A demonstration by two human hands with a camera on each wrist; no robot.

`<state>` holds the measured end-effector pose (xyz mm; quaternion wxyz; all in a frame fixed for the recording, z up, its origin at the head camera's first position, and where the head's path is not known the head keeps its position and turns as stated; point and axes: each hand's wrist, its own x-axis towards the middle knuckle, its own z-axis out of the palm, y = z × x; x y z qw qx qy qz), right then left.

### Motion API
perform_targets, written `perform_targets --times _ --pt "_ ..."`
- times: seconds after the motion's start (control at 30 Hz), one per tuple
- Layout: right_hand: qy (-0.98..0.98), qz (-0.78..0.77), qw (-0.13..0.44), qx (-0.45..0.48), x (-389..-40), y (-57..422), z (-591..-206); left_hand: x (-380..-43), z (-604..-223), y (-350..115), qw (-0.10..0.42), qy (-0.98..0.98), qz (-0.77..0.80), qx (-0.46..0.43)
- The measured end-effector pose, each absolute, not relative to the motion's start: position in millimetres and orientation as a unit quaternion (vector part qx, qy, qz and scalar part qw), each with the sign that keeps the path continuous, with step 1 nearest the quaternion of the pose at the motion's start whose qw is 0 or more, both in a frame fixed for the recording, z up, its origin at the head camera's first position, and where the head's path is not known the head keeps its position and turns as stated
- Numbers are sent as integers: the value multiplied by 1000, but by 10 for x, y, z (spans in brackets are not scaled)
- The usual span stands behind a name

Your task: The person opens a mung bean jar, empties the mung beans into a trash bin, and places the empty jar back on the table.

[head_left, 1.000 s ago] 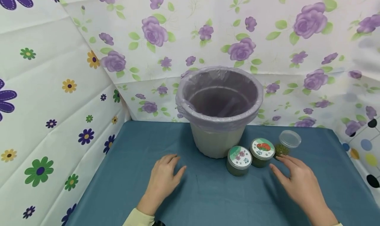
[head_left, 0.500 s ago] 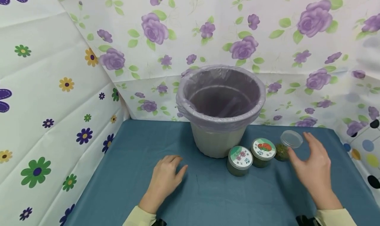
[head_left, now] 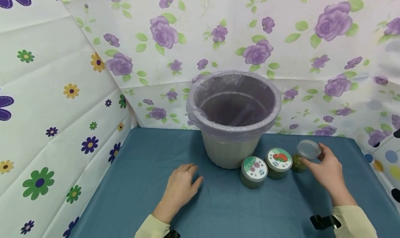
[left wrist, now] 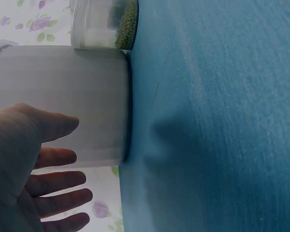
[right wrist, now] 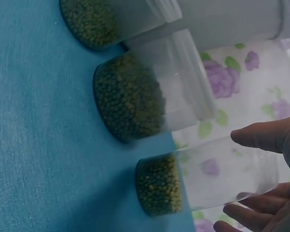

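My right hand [head_left: 328, 170] is round a tall clear jar [head_left: 307, 150], thumb on one side and fingers on the other. In the right wrist view small green grains fill the bottom of this clear jar [right wrist: 208, 181], which stands upright on the table. Beside it are two wider jars of green grains: one with a tomato picture on its lid [head_left: 279, 159], the other with pink flowers on its lid [head_left: 254, 168]. My left hand [head_left: 181, 187] hovers over the table left of them, its fingers loosely extended and holding nothing.
A pale bucket [head_left: 229, 149] lined with a thin purple-tinted bag stands at the back middle, directly behind the flower-lid jar. A blue cloth [head_left: 150, 154] covers the table. Flower-patterned sheets [head_left: 218, 9] hang behind and along the left side.
My right hand has moved from in front of the clear jar to its right side, then closed in round it. My left hand has shifted slightly to the right in view.
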<state>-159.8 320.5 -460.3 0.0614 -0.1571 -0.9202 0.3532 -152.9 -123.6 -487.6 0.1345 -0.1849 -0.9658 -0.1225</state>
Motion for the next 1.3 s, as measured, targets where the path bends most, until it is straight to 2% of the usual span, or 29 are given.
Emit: perform_targets --times 0.17,0.33,0.43,0.6,0.87,1.0,1.17,1.3 --pt "-920 353 64 -157 -1663 3236 -4690 -1523 -4910 -1207 136 -965 -118 -192" --pt "-915 368 38 -160 -1672 3274 -4774 -1508 -4921 -1184 118 -967 -119 -193" --pt "-911 376 43 -165 -1657 3284 -4799 -1500 -4918 -1176 112 -967 -117 -194" --pt "-907 367 86 -188 -1617 3270 -4790 -1492 -4914 -1177 113 -967 -119 -194" --pt "-865 369 162 -298 -1485 3202 -4638 -1454 -4894 -1208 119 -968 -125 -183" --pt "-840 391 214 -310 -1416 3123 -4541 -1445 -4889 -1224 125 -968 -129 -174" --pt "-835 405 279 -247 -1305 2939 -4410 -1441 -4884 -1228 131 -967 -132 -175" --pt "-853 397 302 -153 -1218 2710 -4338 -1442 -4879 -1217 134 -966 -133 -175"
